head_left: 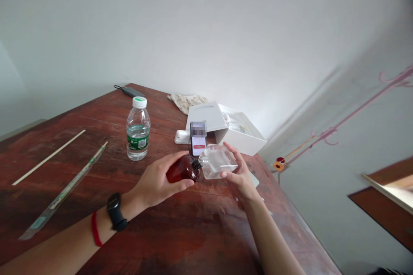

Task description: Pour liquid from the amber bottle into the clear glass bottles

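Observation:
My left hand [164,176] is wrapped round a dark red-brown bottle [185,169], which lies on its side with its black neck pointing right. In my right hand [238,172] is a clear square bottle [218,161], also tilted on its side, its neck facing left. The two necks meet or nearly meet between my hands; I cannot tell whether they touch. Just behind them a phone [198,139] with a lit screen leans upright near a small white case [182,137].
A half-full water bottle [138,131] stands left of my hands. Further left lie a bare chopstick [48,157] and a wrapped pair [69,187]. A white open box [241,131], a cloth [187,102] and a grey device [130,91] sit towards the wall. A pink coat stand [355,114] is at right.

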The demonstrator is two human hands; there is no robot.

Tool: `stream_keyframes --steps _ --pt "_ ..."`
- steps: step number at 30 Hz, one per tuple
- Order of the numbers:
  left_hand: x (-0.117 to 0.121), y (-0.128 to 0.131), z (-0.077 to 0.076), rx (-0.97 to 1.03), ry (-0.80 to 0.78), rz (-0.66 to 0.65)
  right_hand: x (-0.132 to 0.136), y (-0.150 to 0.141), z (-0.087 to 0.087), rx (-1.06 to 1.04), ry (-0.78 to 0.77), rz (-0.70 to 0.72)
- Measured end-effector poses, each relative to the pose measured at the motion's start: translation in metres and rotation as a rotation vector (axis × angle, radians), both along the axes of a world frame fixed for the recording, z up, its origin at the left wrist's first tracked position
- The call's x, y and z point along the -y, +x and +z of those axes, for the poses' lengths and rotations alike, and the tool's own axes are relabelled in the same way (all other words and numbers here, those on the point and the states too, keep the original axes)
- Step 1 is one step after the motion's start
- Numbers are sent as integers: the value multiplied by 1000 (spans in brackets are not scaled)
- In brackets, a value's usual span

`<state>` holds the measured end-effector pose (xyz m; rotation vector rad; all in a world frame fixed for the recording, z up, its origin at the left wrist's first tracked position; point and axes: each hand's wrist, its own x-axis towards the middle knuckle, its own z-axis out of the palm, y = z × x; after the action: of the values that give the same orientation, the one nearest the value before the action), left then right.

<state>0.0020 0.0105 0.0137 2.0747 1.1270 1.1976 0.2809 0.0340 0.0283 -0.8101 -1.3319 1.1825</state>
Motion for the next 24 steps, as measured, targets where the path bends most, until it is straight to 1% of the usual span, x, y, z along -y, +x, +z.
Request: stream_keyframes --steps 9,16,24 --pt "0 0 1 3 0 4 1 -1 0 -34 -22 1" --pt "-1 1 0 5 -17 -4 1 -1 2 -1 -16 -16" --pt "-1 0 0 11 -9 -3 1 -1 1 -8 -18 -18"
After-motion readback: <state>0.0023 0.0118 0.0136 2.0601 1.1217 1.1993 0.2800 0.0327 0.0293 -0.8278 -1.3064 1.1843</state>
